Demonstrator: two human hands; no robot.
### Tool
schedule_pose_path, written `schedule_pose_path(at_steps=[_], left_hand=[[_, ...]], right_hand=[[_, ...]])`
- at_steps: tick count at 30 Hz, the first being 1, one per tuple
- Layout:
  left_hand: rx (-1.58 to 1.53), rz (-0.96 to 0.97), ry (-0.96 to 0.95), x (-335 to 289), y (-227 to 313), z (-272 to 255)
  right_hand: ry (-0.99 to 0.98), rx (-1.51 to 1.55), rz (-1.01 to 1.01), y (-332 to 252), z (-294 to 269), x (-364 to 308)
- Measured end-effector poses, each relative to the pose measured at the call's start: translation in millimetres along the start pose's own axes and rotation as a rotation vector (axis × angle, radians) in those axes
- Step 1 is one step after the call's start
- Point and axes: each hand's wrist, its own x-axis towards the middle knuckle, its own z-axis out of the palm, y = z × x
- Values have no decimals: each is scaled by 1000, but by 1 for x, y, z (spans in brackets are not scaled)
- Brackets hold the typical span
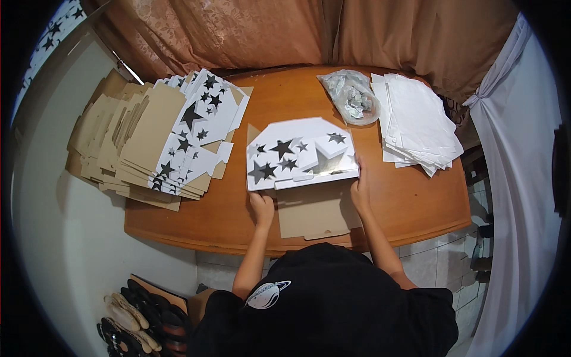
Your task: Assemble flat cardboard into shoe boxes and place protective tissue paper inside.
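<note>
A white cardboard box (303,134) printed with black and grey stars is held over the middle of the wooden table, its panels partly folded. My left hand (262,208) is closed on its near left corner. At the near right corner, my right hand (360,185) grips the box's edge, with fingers partly hidden behind it. A plain brown cardboard panel (315,215) extends below the box toward me, between my forearms; whether it belongs to the same piece, I cannot tell.
On the table's (285,89) left lies a tall pile of flat cardboard blanks (140,131), brown and star-printed. A clear plastic bag (351,98) of small silvery packets and a stack of white paper sheets (416,116) lie at the far right. Shoes (143,318) stand at lower left.
</note>
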Motion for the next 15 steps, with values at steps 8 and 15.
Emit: schedule_pose_path(at_steps=[8, 15], left_hand=[[278, -216, -426, 9, 9, -8], [216, 159, -114, 6, -26, 29]], right_hand=[[47, -91, 52, 16, 6, -5], [114, 70, 114, 11, 20, 3]])
